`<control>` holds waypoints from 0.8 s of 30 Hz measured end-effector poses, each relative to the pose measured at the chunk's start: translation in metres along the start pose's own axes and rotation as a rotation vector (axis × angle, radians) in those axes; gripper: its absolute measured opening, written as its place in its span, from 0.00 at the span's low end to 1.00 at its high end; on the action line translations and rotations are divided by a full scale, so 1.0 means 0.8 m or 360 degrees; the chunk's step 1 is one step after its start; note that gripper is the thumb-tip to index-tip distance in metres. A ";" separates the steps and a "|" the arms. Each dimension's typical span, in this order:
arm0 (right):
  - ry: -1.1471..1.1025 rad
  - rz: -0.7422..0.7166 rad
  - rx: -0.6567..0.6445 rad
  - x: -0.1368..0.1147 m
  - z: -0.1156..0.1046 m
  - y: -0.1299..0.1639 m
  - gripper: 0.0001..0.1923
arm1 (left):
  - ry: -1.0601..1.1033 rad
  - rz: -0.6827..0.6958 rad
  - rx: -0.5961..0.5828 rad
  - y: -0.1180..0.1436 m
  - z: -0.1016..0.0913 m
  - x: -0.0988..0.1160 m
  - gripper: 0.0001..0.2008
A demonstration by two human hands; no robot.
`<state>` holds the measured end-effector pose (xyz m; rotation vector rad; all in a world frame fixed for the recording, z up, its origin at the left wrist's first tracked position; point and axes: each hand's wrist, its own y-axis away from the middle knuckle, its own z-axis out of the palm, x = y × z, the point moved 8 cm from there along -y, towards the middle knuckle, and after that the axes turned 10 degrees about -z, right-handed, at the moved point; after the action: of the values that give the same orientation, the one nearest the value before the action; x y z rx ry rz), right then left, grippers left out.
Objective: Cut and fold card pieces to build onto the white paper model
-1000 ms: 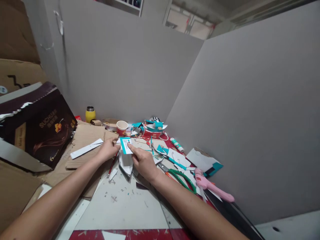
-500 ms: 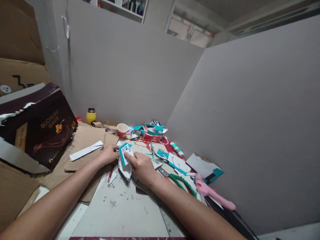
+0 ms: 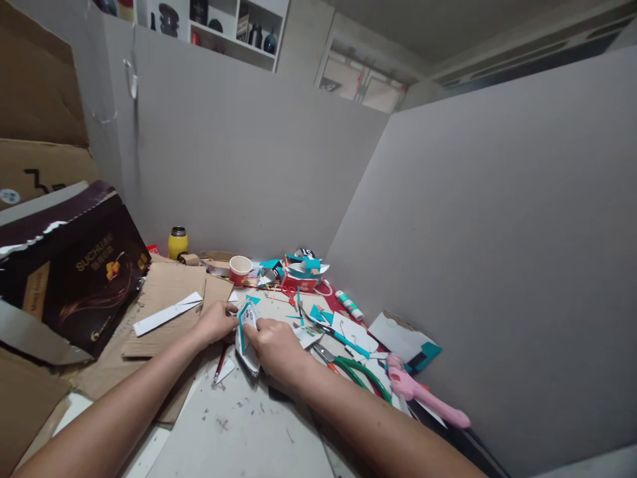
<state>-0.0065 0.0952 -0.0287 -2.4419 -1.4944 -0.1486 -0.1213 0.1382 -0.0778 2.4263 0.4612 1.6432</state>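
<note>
Between my two hands is a small piece of printed cardboard (image 3: pixel 247 315), white with a teal edge. It lies against a white folded cardboard shape (image 3: pixel 247 357) with dark edges. My left hand (image 3: pixel 217 324) pinches the left side of the printed piece, fingers closed. From the right, my right hand (image 3: pixel 279 346) presses its curled fingers and thumb on the piece; some fingertips are hidden. A pencil (image 3: pixel 221 362) and a white paper scrap (image 3: pixel 226 372) lie just below my left hand.
Green-handled shears (image 3: pixel 363 375), a blue-handled tool (image 3: pixel 351 340) and a pink glue gun (image 3: pixel 423 395) lie to the right. Behind stand a paper cup (image 3: pixel 241 271) and a yellow bottle (image 3: pixel 178 244). Corrugated cardboard (image 3: pixel 169 282) and a dark box (image 3: pixel 79 279) fill the left.
My view has tipped upward, so the table sits lower. The printed piece has tilted and now sits closer against the white folded shape, with both hands still on it.
</note>
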 end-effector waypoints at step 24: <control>-0.1193 0.0070 0.0222 0.051 0.001 0.016 0.36 | -0.0104 0.0264 -0.0097 0.007 0.007 0.019 0.31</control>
<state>0.0237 0.1250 -0.0221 -2.5291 -1.6205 0.9414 -0.1102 0.1385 -0.0648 2.5238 0.2022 1.6074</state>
